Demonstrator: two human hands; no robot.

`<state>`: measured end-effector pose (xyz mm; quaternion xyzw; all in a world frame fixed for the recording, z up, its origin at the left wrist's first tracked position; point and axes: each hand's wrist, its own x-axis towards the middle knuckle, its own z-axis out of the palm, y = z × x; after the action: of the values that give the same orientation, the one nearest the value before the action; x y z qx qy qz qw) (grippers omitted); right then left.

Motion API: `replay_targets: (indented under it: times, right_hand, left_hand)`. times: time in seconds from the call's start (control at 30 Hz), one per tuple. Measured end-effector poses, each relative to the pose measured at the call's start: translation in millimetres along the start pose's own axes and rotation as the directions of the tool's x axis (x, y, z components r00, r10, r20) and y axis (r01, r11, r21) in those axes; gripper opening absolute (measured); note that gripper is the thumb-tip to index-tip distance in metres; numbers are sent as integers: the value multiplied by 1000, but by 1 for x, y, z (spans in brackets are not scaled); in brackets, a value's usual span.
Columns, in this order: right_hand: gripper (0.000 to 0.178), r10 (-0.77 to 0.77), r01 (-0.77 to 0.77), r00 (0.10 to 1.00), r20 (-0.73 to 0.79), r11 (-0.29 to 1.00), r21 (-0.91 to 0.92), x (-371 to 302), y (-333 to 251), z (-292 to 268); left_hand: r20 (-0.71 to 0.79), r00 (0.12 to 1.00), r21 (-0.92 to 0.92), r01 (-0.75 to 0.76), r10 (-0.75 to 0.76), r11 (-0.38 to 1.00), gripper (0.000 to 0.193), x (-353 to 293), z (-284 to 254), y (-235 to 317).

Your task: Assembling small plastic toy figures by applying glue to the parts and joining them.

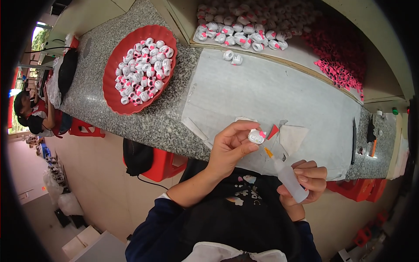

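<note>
Between the thumb and fingers of my left hand [231, 146] is a small white figurine head [256, 136] with a pink bow-like part on its upper side. My right hand [307, 181] grips a translucent white squeeze bottle [290, 177], tilted so that its yellow-orange nozzle [268, 153] points up toward the head. A narrow gap shows between nozzle tip and head. Just beyond them, on the pale work sheet [235, 89], lie a small red pointed piece [273, 131] and a folded whitish cloth [293, 139].
A red scalloped bowl [109, 78] full of white-and-pink heads stands on the granite counter at left. The shelf behind holds more white heads [240, 38] and a heap of small pink parts [342, 76]. Two loose heads [232, 57] lie on the sheet. Another person [37, 111] sits far left.
</note>
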<state>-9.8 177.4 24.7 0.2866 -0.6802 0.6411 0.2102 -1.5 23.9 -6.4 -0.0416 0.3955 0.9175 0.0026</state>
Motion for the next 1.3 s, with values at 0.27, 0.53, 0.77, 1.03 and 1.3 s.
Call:
replay_targets:
  times: [0.27, 0.53, 0.77, 1.03, 1.3]
  right_hand:
    - [39, -5, 5, 1000, 23, 1000, 18, -1, 0, -2]
    - [37, -22, 22, 1000, -10, 999, 35, 0, -2, 0]
    - [36, -38, 37, 999, 13, 997, 70, -1, -3, 0]
    - [38, -30, 28, 999, 31, 997, 79, -2, -5, -1]
    - [38, -15, 16, 1000, -22, 998, 56, -6, -4, 2]
  left_hand:
    - [3, 1000, 12, 15, -15, 1000, 34, -2, -1, -2]
    - [12, 1000, 2, 8, -8, 1000, 34, -3, -1, -1]
    - [35, 999, 6, 7, -7, 1000, 34, -3, 2, 1]
    - [16, 1000, -22, 23, -22, 999, 35, -5, 3, 0]
    - [72, 995, 126, -76, 67, 989, 34, -5, 2, -1]
